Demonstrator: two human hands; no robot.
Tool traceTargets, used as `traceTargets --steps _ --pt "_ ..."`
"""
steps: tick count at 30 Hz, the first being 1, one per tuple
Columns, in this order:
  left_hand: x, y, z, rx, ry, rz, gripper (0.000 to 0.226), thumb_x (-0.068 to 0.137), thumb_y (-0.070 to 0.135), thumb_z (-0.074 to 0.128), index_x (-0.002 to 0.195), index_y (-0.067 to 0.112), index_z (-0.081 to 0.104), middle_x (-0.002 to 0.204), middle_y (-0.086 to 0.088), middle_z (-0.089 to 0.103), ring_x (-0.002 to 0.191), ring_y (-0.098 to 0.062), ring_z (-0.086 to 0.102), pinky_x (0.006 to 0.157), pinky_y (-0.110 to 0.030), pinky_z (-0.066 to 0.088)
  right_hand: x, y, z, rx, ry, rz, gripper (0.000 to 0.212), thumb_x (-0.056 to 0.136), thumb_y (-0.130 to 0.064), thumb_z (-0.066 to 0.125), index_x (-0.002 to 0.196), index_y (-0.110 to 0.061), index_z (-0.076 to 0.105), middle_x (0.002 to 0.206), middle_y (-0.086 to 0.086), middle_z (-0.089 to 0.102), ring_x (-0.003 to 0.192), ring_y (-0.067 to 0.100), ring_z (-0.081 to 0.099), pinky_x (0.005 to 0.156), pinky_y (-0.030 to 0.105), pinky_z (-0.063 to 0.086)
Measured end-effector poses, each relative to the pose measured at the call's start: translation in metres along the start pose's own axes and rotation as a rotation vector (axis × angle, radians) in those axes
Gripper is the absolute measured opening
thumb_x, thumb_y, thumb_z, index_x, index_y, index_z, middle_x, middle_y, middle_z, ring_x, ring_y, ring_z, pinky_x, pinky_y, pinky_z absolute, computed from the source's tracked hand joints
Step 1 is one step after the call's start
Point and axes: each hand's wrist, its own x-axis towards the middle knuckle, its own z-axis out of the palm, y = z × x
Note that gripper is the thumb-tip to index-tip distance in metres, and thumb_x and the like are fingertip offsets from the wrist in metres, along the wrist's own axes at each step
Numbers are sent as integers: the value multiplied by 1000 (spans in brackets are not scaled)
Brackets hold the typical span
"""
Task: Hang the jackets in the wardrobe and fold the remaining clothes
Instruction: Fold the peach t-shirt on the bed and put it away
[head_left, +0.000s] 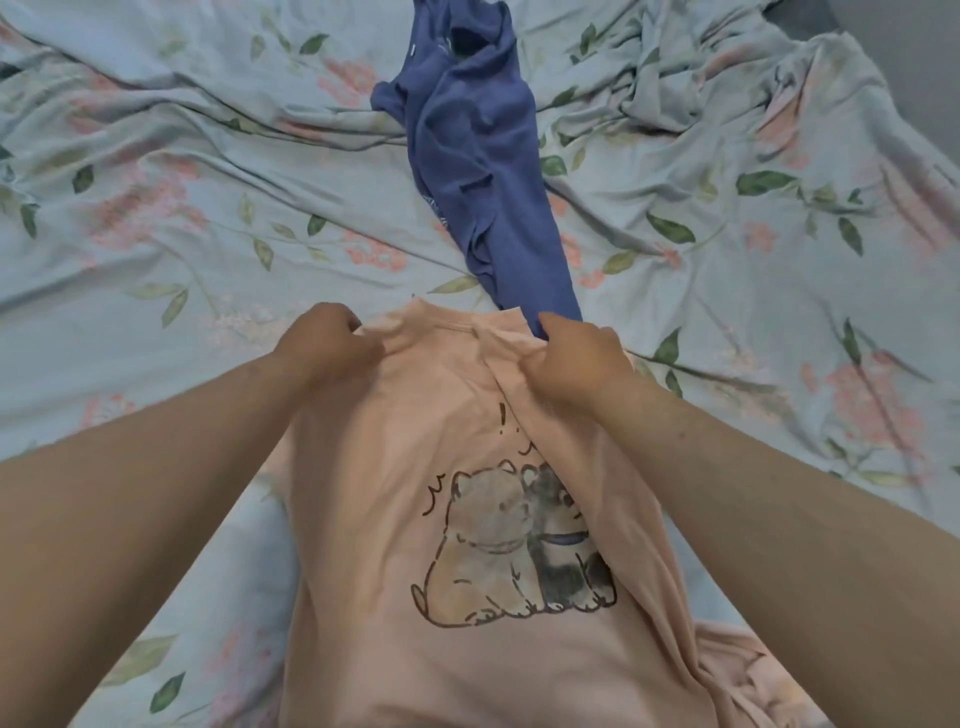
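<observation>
A peach-pink T-shirt (395, 519) with a cartoon print of two animals hangs lengthwise in front of me over the bed. My left hand (324, 340) grips its top edge at the left shoulder. At the right shoulder my right hand (574, 364) grips the same edge, fingers curled into the cloth. The shirt's right side is folded in over the print. A crumpled blue garment (478, 156) lies beyond the shirt, its lower end tucked behind my right hand.
The bed is covered by a wrinkled pale blue sheet (182, 208) with pink flowers and green leaves. The sheet bunches up at the far right (727, 78). A grey surface (909, 62) shows past the bed's top right corner.
</observation>
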Motion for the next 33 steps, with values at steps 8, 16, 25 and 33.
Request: traceTargets --steps 8,16,25,33 --pt "-60 13 -75 -269 -26 131 33 89 24 65 61 13 52 60 7 47 58 -12 42 55 -29 29 -64 29 -88 274 103 75 25 86 -3 49 61 -7 48 60 6 51 60 23 44 54 34 29" --pt "-140 64 -210 -416 117 261 22 89 11 65 75 25 74 77 9 71 73 -4 58 65 -27 40 -161 16 -246 393 314 131 35 85 -12 57 52 -21 48 47 -9 42 49 7 38 48 22 24" --pt "-222 183 -379 -312 356 625 23 89 10 65 73 24 73 73 20 70 77 -1 60 68 -12 40 -289 -44 -457 282 594 140 42 85 -13 57 50 -19 34 48 -5 33 53 12 30 52 32 22" --pt "-292 300 -500 -432 506 849 21 90 23 67 70 19 73 68 9 69 75 -13 63 67 -23 43 -387 -77 -599 371 799 33 52 91 -33 64 58 -20 25 55 -9 24 52 10 24 50 26 14"
